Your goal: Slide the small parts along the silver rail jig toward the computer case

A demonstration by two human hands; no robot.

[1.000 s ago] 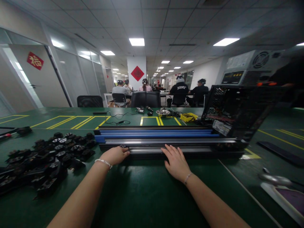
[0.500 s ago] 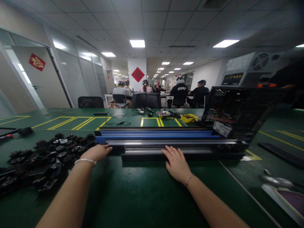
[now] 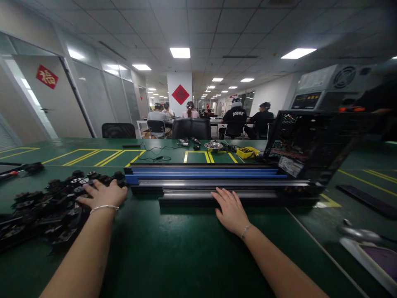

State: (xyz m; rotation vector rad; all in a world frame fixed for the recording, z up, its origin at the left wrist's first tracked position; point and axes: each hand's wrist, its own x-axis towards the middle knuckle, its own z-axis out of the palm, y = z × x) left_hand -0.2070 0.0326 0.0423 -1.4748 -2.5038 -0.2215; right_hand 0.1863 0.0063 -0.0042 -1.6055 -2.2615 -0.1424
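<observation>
Rail [image 3: 186, 201] at 12 o'clock on the counter [image 3: 173, 256], right hand [image 3: 231, 210] resting on it, grip loose; light pressure should do. Left hand [image 3: 104, 195] over black parts [image 3: 60, 211] at 10, grip wide; go gently so nothing scatters.

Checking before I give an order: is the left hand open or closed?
Open: the left hand is splayed over the pile of black parts, with nothing visible in its grip. Contact cannot be told.

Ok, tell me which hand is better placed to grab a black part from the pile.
Left, I'd judge: the left hand is spread open at the right side of the pile of black parts, while the right hand is farther off, at the front bar.
</observation>
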